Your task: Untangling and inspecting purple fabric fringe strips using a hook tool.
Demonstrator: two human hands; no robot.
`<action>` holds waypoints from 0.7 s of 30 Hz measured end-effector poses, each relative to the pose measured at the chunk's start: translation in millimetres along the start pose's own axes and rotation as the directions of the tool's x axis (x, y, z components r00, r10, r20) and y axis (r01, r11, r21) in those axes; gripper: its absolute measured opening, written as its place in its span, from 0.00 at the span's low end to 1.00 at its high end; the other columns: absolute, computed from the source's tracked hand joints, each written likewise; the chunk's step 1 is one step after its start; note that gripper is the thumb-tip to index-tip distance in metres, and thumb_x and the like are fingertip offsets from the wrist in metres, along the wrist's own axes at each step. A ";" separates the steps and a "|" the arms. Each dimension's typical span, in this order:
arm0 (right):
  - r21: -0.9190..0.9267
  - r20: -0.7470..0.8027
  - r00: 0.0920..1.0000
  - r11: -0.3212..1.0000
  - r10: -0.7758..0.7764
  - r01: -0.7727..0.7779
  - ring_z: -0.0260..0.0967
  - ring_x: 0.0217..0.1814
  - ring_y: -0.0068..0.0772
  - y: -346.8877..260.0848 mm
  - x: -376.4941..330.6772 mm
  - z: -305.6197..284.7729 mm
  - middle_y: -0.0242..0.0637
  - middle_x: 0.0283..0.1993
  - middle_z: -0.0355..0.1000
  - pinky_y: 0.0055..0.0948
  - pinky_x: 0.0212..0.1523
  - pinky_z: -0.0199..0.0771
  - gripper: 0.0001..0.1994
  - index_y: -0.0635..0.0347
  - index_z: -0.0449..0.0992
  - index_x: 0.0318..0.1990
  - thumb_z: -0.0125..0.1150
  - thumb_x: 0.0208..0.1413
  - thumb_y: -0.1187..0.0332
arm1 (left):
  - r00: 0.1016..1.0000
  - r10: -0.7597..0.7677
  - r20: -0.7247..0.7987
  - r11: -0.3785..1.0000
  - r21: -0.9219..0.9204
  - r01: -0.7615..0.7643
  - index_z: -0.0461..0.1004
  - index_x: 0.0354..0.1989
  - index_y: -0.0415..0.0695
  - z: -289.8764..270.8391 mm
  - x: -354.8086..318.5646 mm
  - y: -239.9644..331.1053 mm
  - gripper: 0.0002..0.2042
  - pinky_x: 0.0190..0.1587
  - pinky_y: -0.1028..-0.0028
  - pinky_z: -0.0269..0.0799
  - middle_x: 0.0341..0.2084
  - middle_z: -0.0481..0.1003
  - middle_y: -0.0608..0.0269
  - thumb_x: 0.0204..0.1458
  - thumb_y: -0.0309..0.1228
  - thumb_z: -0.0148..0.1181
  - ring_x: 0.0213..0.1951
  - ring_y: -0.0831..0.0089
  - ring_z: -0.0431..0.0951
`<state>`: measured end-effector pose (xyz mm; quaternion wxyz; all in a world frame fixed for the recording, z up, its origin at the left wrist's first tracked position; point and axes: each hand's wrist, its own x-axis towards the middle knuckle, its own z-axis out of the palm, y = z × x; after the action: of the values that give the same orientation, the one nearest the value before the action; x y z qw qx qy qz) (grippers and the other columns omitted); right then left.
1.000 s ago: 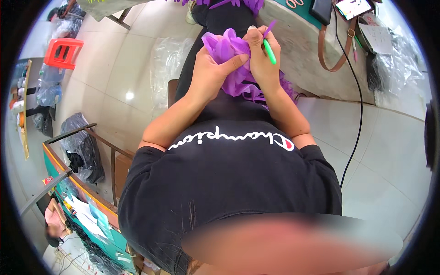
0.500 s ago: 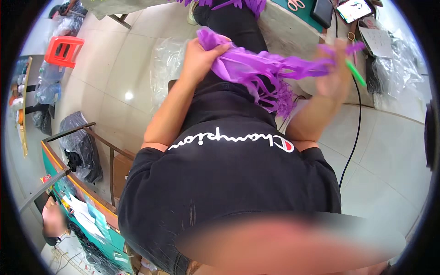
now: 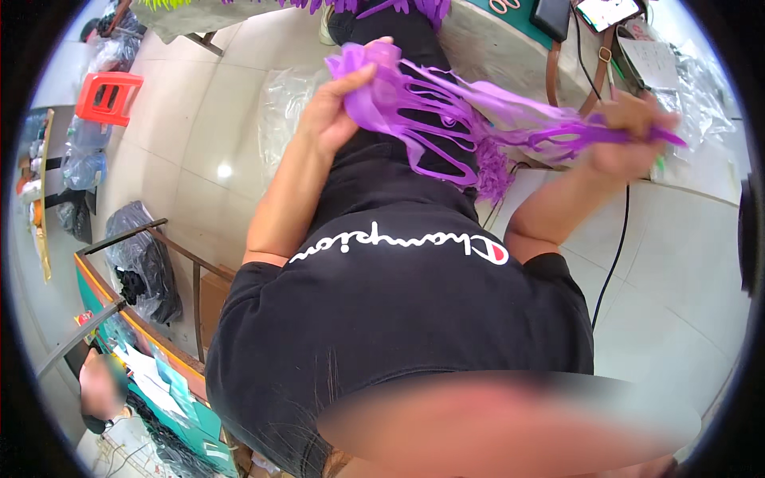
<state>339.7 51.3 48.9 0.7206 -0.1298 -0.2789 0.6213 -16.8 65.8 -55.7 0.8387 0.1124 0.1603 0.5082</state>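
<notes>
A thin purple sheet cut into long strips (image 3: 381, 102), like soft plastic or fabric fringe, is stretched across my lap. My left hand (image 3: 335, 107) is closed on its uncut, bunched end. Over at the right, my right hand (image 3: 629, 139) is closed round the gathered strips, with their tips poking out past the fist; motion blurs it. A slim green tool (image 3: 660, 163) shows a little beside that hand, its kind unclear. Between the hands some strips are taut and others loop down. A curly purple bunch (image 3: 496, 174) hangs below them by my waist.
A table at the top right bears scissors (image 3: 500, 5), a black case (image 3: 551, 19) and a phone (image 3: 610, 12). Clear plastic (image 3: 283, 111) lies on the tiled floor at left, near a red stool (image 3: 110, 98). A black cable (image 3: 612, 275) runs down the right. Another person sits at lower left.
My right hand has moved outward to the right, drawing the strips longer and tauter. My left hand has shifted slightly left. Less of the green tool shows.
</notes>
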 end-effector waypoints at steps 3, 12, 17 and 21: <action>-0.056 0.230 0.927 0.955 0.297 -0.292 0.40 0.17 0.20 79.8 -14.6 17.9 0.21 0.13 0.47 0.24 0.21 0.41 0.26 0.47 0.53 0.18 0.38 0.60 0.40 | 0.990 0.085 0.114 0.963 0.247 -0.111 0.60 0.58 0.40 46.6 -15.4 -17.3 0.27 0.59 0.66 0.63 0.57 0.65 0.53 0.48 0.18 0.59 0.56 0.66 0.68; -0.257 0.353 0.866 0.927 0.354 -0.274 0.37 0.15 0.21 165.4 -43.1 36.7 0.24 0.12 0.44 0.26 0.17 0.39 0.28 0.50 0.49 0.17 0.21 0.64 0.42 | 0.893 0.434 0.119 0.648 0.648 -0.401 0.58 0.60 0.38 63.5 -28.7 -28.7 0.29 0.49 0.72 0.72 0.43 0.76 0.51 0.48 0.19 0.62 0.45 0.69 0.76; -0.373 0.290 0.889 0.897 0.355 -0.237 0.37 0.16 0.21 171.8 -45.8 32.7 0.26 0.12 0.45 0.25 0.18 0.40 0.28 0.51 0.48 0.17 0.25 0.64 0.42 | 0.895 0.441 0.072 0.642 0.672 -0.370 0.56 0.62 0.39 58.9 -27.8 -27.4 0.30 0.49 0.73 0.71 0.44 0.75 0.52 0.49 0.18 0.60 0.45 0.71 0.75; -0.373 0.287 0.889 0.896 0.356 -0.239 0.37 0.17 0.21 172.4 -45.7 34.3 0.26 0.12 0.45 0.25 0.19 0.40 0.28 0.51 0.48 0.17 0.25 0.64 0.42 | 0.896 0.439 0.068 0.645 0.670 -0.367 0.57 0.62 0.39 60.0 -28.6 -27.2 0.29 0.48 0.73 0.71 0.44 0.75 0.52 0.50 0.19 0.61 0.45 0.71 0.76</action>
<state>175.2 35.1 -26.3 0.5227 -0.1777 -0.4776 0.6835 16.0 26.4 -5.5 0.5982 0.4118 0.3441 0.5951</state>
